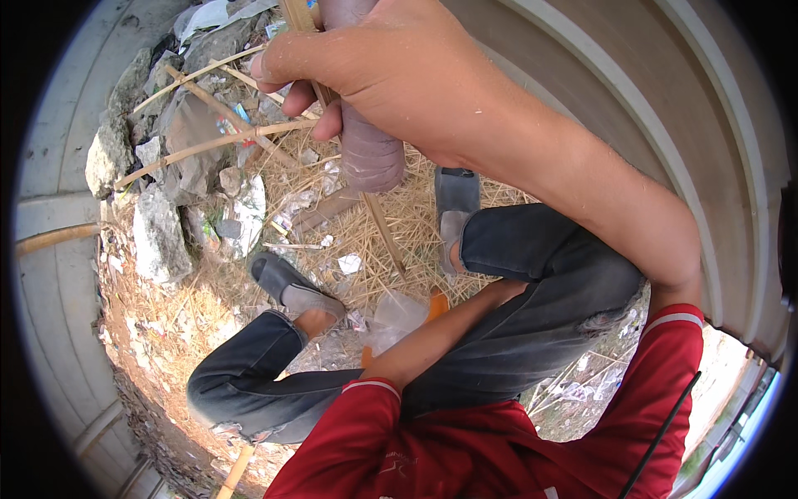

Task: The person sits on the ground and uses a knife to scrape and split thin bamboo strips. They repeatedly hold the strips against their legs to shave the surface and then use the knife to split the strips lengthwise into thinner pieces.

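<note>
My right hand (357,62) is raised close to the view at the top, its fingers closed round a split bamboo strip (384,233). The strip slants down toward the straw between my feet. Against the same hand lies a thick grey-purple cylinder (371,158) with a rounded lower end and wrapped-looking bands; its upper part runs out of view, and I cannot tell what it is. My left forearm (449,324) crosses toward my right leg, where the left hand is hidden behind the knee and thigh.
Loose bamboo sticks (220,141) lie across rough rocks (158,237) at the left. Straw and scraps cover the ground by my dark sandals (287,279). A clear plastic bag (397,320) and an orange thing (437,304) lie under my left forearm. A ribbed wall (665,108) curves close on the right.
</note>
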Demonstrator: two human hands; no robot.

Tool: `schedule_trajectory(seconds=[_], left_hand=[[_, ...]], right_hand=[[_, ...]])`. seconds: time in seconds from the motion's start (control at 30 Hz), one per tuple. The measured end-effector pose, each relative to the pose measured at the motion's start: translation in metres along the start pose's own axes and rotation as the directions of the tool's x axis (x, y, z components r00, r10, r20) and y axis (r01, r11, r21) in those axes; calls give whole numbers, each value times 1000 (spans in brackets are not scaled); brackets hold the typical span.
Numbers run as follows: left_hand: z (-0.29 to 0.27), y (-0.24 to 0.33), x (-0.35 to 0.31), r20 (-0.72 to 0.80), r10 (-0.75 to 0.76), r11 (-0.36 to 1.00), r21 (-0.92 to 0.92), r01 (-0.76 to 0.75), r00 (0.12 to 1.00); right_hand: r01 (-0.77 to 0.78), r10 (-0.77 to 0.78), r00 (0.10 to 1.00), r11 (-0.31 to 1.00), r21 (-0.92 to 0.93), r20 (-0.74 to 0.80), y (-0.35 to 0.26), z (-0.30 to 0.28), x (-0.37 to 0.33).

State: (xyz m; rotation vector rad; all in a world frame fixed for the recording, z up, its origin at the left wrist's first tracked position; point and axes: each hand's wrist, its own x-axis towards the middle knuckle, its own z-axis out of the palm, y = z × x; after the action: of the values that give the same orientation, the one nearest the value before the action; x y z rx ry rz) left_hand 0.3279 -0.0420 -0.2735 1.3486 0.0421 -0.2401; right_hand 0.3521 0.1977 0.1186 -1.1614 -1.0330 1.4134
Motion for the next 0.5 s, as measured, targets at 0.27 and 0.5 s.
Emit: schedule_trajectory(seconds=[0.27,0.5], left_hand=[[1,-21,-97,-316,-74,897,394,202,946],[13,-10,-224,-366,-681,676,21,737,635]], right_hand=[[133,-126,987,989,65,-96,32,-18,8],[101,-96,993,992,75,-74,35,-16,41]])
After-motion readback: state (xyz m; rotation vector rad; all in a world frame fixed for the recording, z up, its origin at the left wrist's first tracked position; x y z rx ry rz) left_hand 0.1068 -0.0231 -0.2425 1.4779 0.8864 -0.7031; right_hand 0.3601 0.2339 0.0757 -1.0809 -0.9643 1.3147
